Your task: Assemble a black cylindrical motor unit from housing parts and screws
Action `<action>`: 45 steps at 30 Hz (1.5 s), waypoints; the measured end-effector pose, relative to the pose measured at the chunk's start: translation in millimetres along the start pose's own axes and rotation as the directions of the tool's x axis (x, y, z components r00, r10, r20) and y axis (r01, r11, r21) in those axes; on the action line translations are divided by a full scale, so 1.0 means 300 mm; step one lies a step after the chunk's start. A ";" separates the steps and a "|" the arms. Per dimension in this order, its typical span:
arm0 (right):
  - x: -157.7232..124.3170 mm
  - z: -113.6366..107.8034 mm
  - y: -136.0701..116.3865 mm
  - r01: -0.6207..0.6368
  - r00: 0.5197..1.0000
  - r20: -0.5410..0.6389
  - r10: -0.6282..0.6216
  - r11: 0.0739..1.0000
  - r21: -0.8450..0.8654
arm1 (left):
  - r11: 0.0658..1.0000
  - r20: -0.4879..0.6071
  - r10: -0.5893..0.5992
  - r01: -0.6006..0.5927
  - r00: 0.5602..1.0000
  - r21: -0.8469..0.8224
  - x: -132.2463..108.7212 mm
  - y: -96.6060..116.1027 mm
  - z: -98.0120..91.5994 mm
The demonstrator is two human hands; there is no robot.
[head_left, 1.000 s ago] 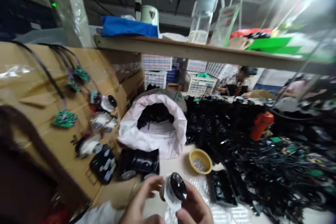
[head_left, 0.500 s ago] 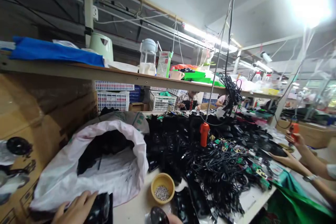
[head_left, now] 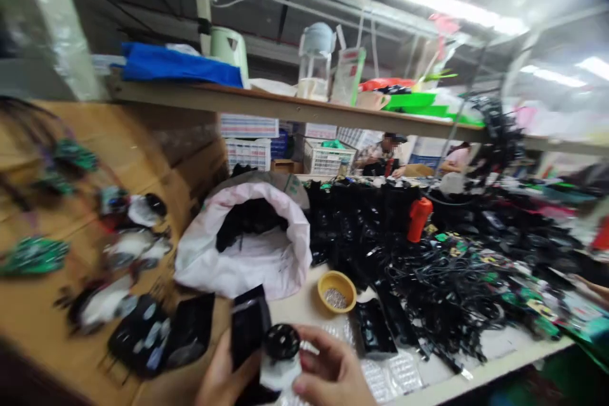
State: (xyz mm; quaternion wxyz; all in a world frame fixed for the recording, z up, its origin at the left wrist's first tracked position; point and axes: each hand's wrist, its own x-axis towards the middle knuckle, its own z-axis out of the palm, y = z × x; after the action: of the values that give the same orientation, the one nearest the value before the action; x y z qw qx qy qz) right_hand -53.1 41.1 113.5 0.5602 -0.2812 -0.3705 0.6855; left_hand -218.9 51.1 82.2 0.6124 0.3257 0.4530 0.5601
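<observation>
- My left hand (head_left: 221, 368) has a grip on a black housing (head_left: 248, 323); a second ago it was up by the round piece, and half a second ago it was out at the housing in front of the sack.
- My right hand (head_left: 335, 361) has the round black piece (head_left: 282, 341) pinched between thumb and fingers, as it did half a second ago, its whitish base (head_left: 280, 373) turned down towards me.
- So both parts are now up together in front of me, above the near edge of the tabletop (head_left: 307, 307), where before I had only the round piece in hand.
- They overlap from where I look, round piece in front of the housing's lower end. I can't tell whether they touch, and nothing shows them joined.
- To my mind that makes this a moment of bringing two parts together, the fetching done.
- A second black housing (head_left: 193, 327) lies to my left, apart from my hands.
- The yellow bowl (head_left: 337, 280), with small metal bits in it, sits beyond my right hand, unmoved; the white sack (head_left: 247, 273) stands to its left, and the orange tool (head_left: 419, 219) is farther off, out of my grip.
</observation>
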 end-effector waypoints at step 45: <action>-0.142 0.156 0.005 0.516 0.837 0.260 -0.482 0.538 -0.667 | 0.969 0.102 0.033 -0.007 0.994 -0.247 -0.243 -0.028 -0.054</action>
State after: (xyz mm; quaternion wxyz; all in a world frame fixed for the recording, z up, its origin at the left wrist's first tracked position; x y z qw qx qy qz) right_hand -82.4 -9.5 137.5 0.5689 -0.3428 -0.6829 0.3042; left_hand -227.7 -23.4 82.3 0.6655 0.2809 0.3436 0.6002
